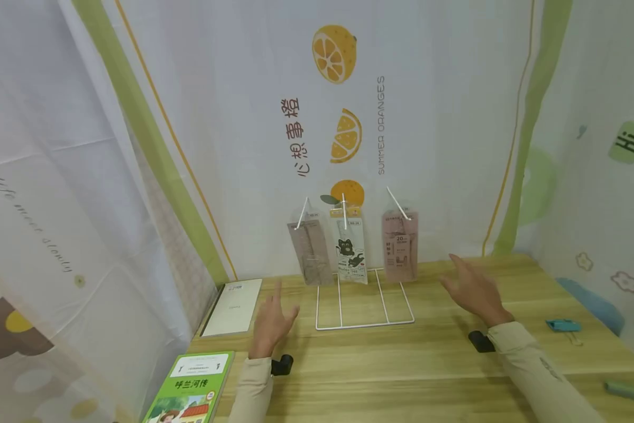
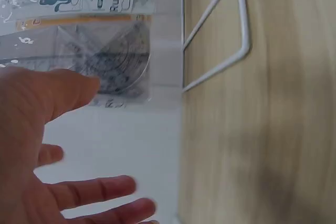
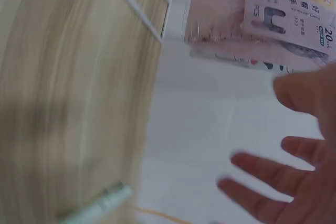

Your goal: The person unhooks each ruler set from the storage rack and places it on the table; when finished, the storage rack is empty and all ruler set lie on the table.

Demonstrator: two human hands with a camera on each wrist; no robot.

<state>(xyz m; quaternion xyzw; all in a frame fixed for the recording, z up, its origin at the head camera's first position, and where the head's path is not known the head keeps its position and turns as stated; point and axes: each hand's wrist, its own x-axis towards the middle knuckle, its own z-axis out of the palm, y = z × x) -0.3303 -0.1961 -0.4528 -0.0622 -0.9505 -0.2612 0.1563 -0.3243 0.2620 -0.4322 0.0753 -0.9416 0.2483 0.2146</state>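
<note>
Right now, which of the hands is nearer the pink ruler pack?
Right. The right hand hovers just right of the pink ruler pack; the left hand is far left, beyond the rack.

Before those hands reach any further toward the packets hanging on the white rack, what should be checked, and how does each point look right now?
1. Left hand free: ok, fingers spread, holding nothing.
2. Right hand free: ok, open, holding nothing.
3. Three packets on their hooks: ok; grey packet, cat packet and pink packet all hang.
4. White wire rack flat on the table: ok.
5. Path to the packets unobstructed: ok; the notebook and blue clip lie off to the sides.
6. Packets firmly seated on hooks: cannot tell.
</note>
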